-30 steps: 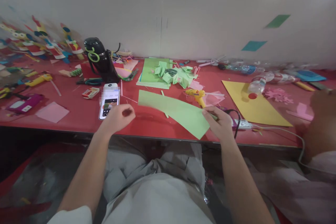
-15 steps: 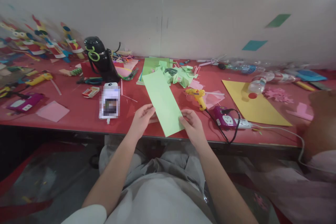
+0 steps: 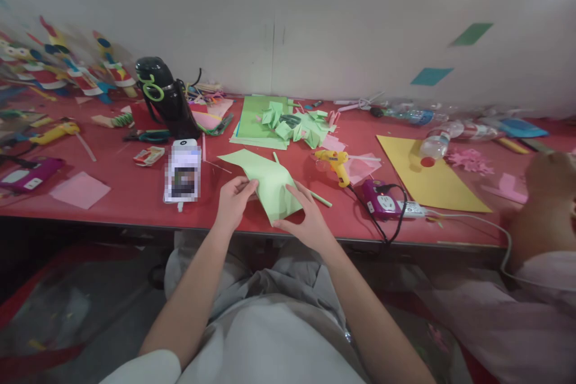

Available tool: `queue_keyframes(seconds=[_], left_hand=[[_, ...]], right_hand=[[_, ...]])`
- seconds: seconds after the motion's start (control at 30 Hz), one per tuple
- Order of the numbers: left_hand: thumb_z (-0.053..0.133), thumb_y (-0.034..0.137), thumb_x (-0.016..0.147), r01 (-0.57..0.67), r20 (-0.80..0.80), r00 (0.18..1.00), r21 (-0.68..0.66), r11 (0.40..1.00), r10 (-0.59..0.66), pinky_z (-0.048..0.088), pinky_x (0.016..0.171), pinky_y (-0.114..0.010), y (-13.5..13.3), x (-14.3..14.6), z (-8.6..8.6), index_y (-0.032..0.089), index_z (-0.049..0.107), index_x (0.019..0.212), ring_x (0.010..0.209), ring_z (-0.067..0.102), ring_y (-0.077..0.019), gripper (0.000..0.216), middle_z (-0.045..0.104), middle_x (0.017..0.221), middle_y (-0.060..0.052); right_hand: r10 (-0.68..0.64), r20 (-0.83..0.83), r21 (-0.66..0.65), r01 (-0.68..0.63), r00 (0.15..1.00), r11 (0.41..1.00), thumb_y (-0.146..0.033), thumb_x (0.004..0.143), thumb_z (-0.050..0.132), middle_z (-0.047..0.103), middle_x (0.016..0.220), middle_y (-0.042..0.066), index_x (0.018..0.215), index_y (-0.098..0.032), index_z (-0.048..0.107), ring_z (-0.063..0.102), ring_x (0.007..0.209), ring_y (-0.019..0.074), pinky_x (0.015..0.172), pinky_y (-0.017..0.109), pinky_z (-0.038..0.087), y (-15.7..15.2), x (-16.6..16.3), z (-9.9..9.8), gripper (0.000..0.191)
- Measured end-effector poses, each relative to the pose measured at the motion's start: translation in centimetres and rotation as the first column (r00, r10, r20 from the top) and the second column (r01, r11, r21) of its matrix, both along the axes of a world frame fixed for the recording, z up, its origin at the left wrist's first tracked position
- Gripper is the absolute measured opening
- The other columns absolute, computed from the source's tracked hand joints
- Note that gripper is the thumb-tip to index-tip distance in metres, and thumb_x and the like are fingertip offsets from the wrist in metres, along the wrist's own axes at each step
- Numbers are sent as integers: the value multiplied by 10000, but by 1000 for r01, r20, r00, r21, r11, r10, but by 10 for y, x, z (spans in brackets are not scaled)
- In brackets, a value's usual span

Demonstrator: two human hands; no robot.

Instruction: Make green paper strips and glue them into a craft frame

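A light green sheet of paper (image 3: 263,177), bent in a curve, is held between both hands over the front of the red table. My left hand (image 3: 236,198) pinches its left edge, thumb on top. At the right edge, my right hand (image 3: 306,210) grips the paper with its thumb near the bottom corner and its fingers on the upper side. A thin green paper stick (image 3: 321,198) lies on the table, partly hidden behind the sheet. Beyond it are folded green paper pieces (image 3: 297,124) and a stack of green sheets (image 3: 254,117).
A yellow glue gun (image 3: 335,163) and a purple power socket (image 3: 380,198) with cables lie to the right. On the left are a phone (image 3: 183,171) and a black bottle (image 3: 166,99). Another person's arm (image 3: 546,210) rests at the far right, near a yellow sheet (image 3: 405,174).
The green sheet went from flat to curved and turned, its far end swinging left and down. My right hand shifted left along it. The green stick behind it has come into view.
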State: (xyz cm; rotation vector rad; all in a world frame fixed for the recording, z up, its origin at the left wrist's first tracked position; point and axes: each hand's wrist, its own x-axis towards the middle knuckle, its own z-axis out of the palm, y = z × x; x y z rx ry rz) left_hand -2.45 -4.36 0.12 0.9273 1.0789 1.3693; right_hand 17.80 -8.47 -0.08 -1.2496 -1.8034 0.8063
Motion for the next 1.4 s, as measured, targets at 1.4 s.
queue_keyframes(seconds=[1.4], left_hand=[[530, 393, 800, -206, -838, 537, -20, 978, 96, 428, 650, -279, -48, -100, 43, 184, 536, 1430, 644, 562, -164, 664, 641, 756, -1]], right_hand=[[121, 416, 113, -184, 901, 976, -534, 971, 483, 618, 1384, 104, 1406, -213, 533, 467, 1338, 295, 1094, 492, 348, 3, -17, 28, 542]])
